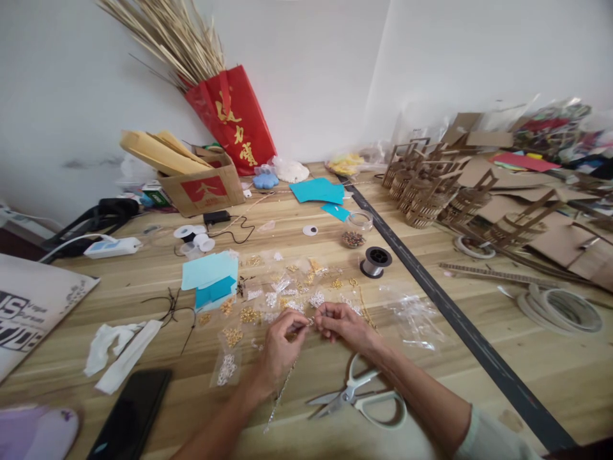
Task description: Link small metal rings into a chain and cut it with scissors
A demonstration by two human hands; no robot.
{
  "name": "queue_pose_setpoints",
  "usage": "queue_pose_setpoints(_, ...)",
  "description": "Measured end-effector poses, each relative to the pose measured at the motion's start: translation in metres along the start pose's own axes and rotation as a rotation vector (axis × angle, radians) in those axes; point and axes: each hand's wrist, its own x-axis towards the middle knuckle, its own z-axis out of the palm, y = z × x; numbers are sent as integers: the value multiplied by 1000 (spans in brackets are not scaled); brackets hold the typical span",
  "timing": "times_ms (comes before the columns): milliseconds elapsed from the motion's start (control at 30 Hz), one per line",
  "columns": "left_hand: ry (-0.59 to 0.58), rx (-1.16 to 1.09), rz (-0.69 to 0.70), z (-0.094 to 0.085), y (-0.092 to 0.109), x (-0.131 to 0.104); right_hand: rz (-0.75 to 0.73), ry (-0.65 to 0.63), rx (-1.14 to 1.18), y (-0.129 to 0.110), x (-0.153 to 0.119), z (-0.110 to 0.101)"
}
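Observation:
My left hand (pixel 286 338) is closed in a pinch on a thin silver chain (pixel 281 397), whose loose end trails down toward the table's front. Fingertips of my right hand (pixel 341 324) are pinched together almost touching the left ones, at the chain's upper end; any small part between them is too tiny to make out. Just below the right wrist lie scissors (pixel 355 396) with pale handles, blades apart. Behind my hands are small clear bags of gold findings (pixel 249 314) and silver findings (pixel 316 298). A gold chain (pixel 364 305) lies beyond the right hand.
A wire spool (pixel 375 262) and a jar of beads (pixel 353 239) stand behind my right hand. Clear bags (pixel 416 316) lie to the right, near a dark strip (pixel 447 332). At left are blue cards (pixel 211 271) and a phone (pixel 131 415). Small bamboo baskets (pixel 421 198) stand back right.

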Motion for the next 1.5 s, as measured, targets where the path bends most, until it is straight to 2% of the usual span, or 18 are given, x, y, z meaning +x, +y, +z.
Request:
queue_pose_setpoints(133, 32, -144, -166, 1, -1, 0, -6, 18, 5, 1, 1, 0)
queue_pose_setpoints(300, 10, -310, -388, 2, -1, 2, -19, 12, 20, 0, 1, 0)
queue_pose_setpoints(400, -10, -330, -448, 0, 2, 3, -14, 5, 37, 1, 1, 0)
queue_pose_setpoints(700, -93, -378, -524, -3, 8, 9, -27, 7, 27, -1, 0, 3)
queue_pose_setpoints(933, -99, -462, -581, -4, 10, 11, -28, 0, 14, -1, -1, 6)
queue_pose_setpoints(1500, -82, -523, -557, -3, 1, 8, -40, 11, -34, 0, -1, 7)
